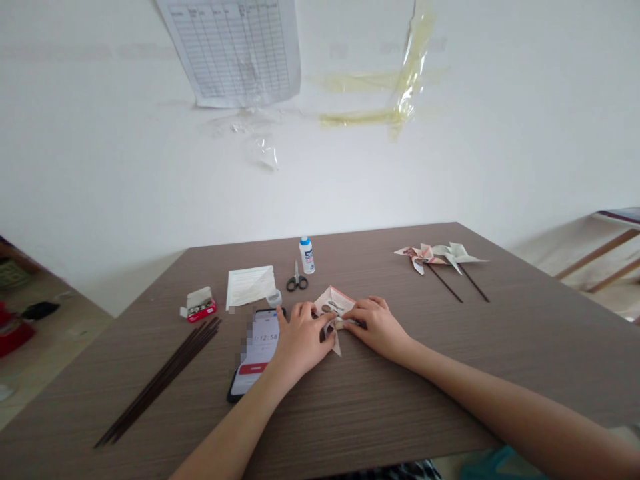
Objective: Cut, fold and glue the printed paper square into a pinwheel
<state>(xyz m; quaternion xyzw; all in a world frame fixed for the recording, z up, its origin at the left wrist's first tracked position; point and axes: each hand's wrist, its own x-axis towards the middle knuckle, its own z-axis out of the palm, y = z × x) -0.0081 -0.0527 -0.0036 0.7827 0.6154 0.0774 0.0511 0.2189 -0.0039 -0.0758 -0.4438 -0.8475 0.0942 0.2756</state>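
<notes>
Near the middle of the table, both hands are closed on a piece of printed paper (331, 295) with pointed flaps. My left hand (303, 335) pinches its left and lower side, with thumb and index finger near the paper's middle. From the right, my right hand (379, 327) presses its fingers on the folded part, close to the left fingertips. One pointed corner sticks out below the fingers. The hands partly hide the paper. Just left of my left hand lies a phone (257, 353) showing a timer.
Behind the hands are scissors (297, 282), a white bottle with a blue cap (307, 257), paper sheets (249, 287) and a small clear round item (274, 298). An opened red-and-white box (201, 307) and thin dark sticks (160, 380) lie left. Two paper pinwheels (421, 256) on sticks lie right.
</notes>
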